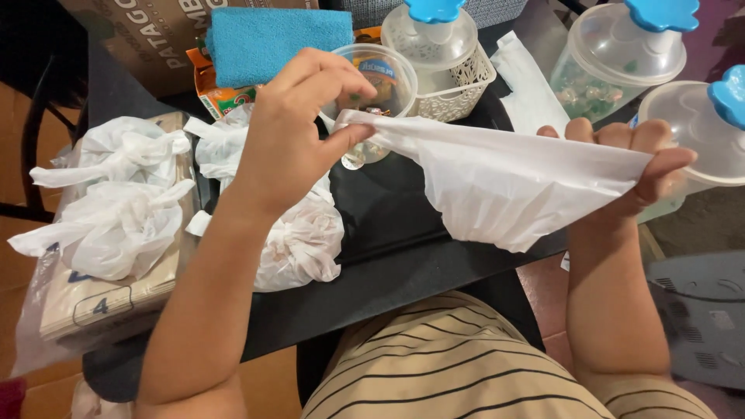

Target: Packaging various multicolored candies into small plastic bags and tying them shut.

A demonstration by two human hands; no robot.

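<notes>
Both hands stretch a white plastic bag [504, 182] flat above a black tabletop [380, 233]. My left hand [299, 128] pinches the bag's left corner between thumb and fingers. My right hand [636, 159] grips the bag's right corner in a closed fist. The bag hangs down between them in a loose triangle. Just behind my left hand stands a small clear plastic cup [380, 85] with small round things inside.
Knotted white bags [299, 240] lie left of centre, more knotted bags [116, 202] on a flat box at far left. Behind are a white lattice basket [458, 85] holding a lidded container, clear jars with blue knobs [621, 54], and a blue cloth [275, 39].
</notes>
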